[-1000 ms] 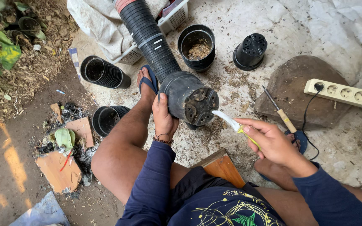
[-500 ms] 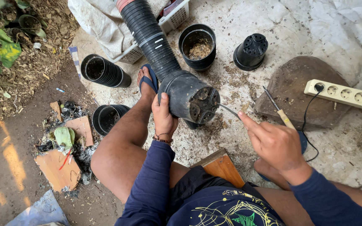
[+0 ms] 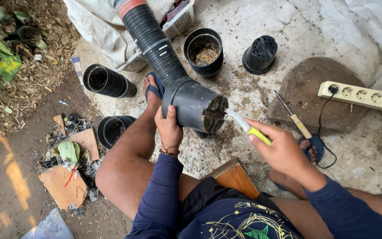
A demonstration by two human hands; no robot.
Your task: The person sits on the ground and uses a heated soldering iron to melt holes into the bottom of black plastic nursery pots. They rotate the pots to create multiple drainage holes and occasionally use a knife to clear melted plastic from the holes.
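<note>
My left hand (image 3: 169,128) grips the side of the end pot (image 3: 194,105) of a long stack of black plastic pots (image 3: 153,42) lying tilted across my left leg. The pot's holed bottom faces my right side. My right hand (image 3: 284,152) holds a small knife (image 3: 246,127) with a yellow-green handle. Its pale blade tip touches the bottom of that pot. I sit on a low wooden stool (image 3: 234,177), my left foot in a blue sandal (image 3: 155,88).
A soldering iron (image 3: 293,116) with a wooden handle lies on a flat stone (image 3: 319,82), with a white power strip (image 3: 359,95) beside it. Black pots stand or lie around: one with debris (image 3: 204,52), one upside down (image 3: 259,54), two on their sides (image 3: 107,81).
My right hand moved left toward the pot and turned; the knife blade now touches the pot's bottom. The left hand and the stack stayed nearly in place.
</note>
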